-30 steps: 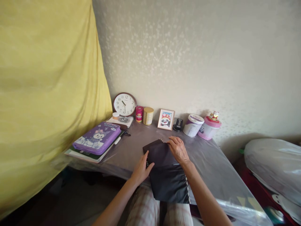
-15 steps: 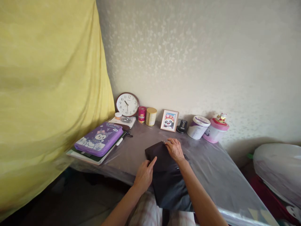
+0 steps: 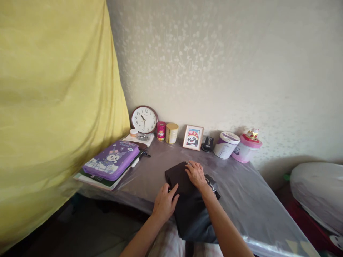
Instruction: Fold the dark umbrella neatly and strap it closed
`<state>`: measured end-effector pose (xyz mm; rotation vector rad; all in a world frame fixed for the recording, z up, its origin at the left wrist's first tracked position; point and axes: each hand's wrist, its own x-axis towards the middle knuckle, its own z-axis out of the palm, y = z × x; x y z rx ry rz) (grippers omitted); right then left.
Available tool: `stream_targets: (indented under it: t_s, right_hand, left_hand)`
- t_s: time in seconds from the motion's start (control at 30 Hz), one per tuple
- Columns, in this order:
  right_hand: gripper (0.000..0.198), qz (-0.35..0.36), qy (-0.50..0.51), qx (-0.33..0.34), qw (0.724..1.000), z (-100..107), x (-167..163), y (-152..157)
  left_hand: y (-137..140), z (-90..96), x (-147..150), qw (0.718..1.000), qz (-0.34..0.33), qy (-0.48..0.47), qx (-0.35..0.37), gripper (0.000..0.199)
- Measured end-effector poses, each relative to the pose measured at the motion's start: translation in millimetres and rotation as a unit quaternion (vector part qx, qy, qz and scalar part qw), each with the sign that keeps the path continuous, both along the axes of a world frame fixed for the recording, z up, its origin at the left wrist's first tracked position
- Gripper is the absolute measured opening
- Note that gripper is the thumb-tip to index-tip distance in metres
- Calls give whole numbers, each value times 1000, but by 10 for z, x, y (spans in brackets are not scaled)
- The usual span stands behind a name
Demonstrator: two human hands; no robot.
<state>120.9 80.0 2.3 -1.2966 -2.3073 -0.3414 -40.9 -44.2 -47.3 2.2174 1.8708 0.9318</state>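
Note:
A black bag of smooth, leather-like material lies on the near edge of the table and hangs toward my lap. My left hand is at its left edge, fingers curled against the edge and thumb over the top. My right hand rests on the upper part of the bag with its fingers slightly spread and bent, near the far edge. Shiny metal bits show at that edge by the fingertips. A chain-like metal piece shows beside my right wrist. My right forearm hides part of the bag.
The table has a plastic cover. Left lie a purple zip case and books. Along the wall stand a clock, a pink tin, a yellow-lidded can, a panda picture frame, a black device and two tubs.
My right hand has flattened from a pinch at the bag's far edge onto its surface. My left index finger has drawn in. The chain-like piece at the right now shows more.

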Motion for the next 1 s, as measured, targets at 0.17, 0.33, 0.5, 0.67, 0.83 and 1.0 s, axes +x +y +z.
stream_targets:
  t_s: [0.17,0.33,0.5,0.67,0.83,1.0]
  right_hand:
    - [26,81,-28,-66,994,41,68,-286]
    - [25,5,-34,-67,997,18,310,-346]
    - [22,3,72,-54,996,155,551,-512]
    - [19,121,96,-100,983,224,577,-1204]
    - [21,122,32,-102,987,13,616,-1766]
    - [37,80,-13,-89,993,-195,693,-1949]
  left_hand:
    - [2,37,8,1000,6,9,6,38]
    - [9,62,10,1000,13,22,1,38]
    - [14,79,11,1000,11,17,-3,38]
    - [8,101,14,1000,14,25,-7,39]
    - [6,121,2,999,7,28,-18,40]
    - [11,119,-10,999,7,39,-27,40]
